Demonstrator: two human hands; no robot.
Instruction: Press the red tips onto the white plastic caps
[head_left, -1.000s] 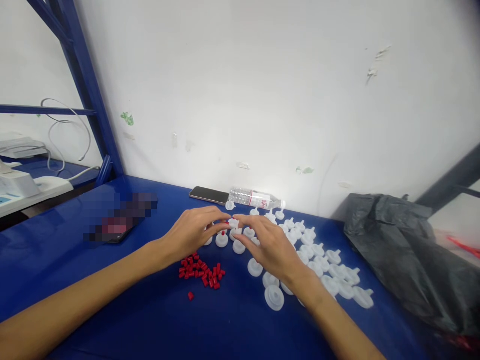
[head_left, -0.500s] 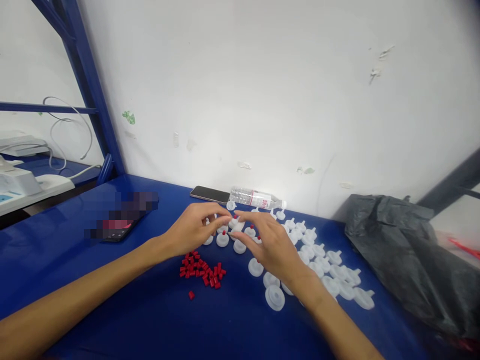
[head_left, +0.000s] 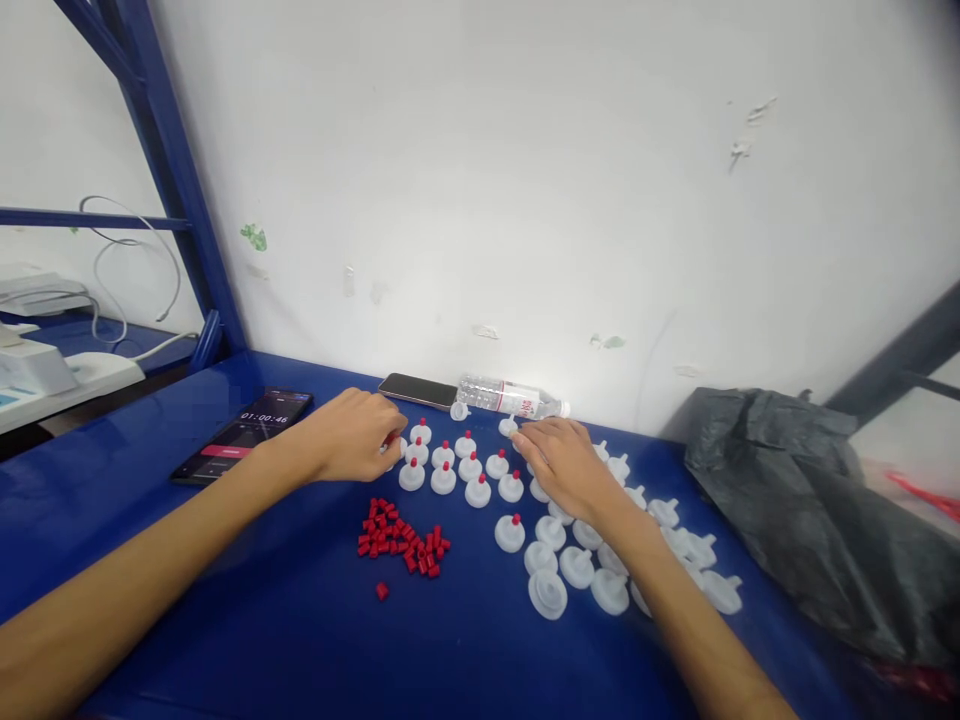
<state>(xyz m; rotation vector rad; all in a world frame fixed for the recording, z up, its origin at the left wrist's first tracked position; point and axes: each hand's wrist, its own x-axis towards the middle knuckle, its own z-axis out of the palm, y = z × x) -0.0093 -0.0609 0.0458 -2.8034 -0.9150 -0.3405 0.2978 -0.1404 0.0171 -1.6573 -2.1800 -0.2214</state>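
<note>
White capped discs (head_left: 443,482) begin just beside the left hand (head_left: 358,438), whose fingers are curled; whether these grip a disc cannot be told. Discs appear light, stiff and smooth; hold by the rim. Red caps (head_left: 407,532), nearer the wearer than the left fingers, look small and liable to roll; pinch at the sides. The right hand (head_left: 564,462) has fingers bent over the discs; grip cannot be confirmed. Uncapped discs (head_left: 577,567) lie around these fingers, mainly rightward; keep stems free. Surface and room: timer phone (head_left: 247,430) left of the left fingers; glossy blue tabletop (head_left: 300,600) below; bottle (head_left: 510,397) and white wall (head_left: 450,200) beyond; black bag (head_left: 810,520) well right of the right fingers.
</note>
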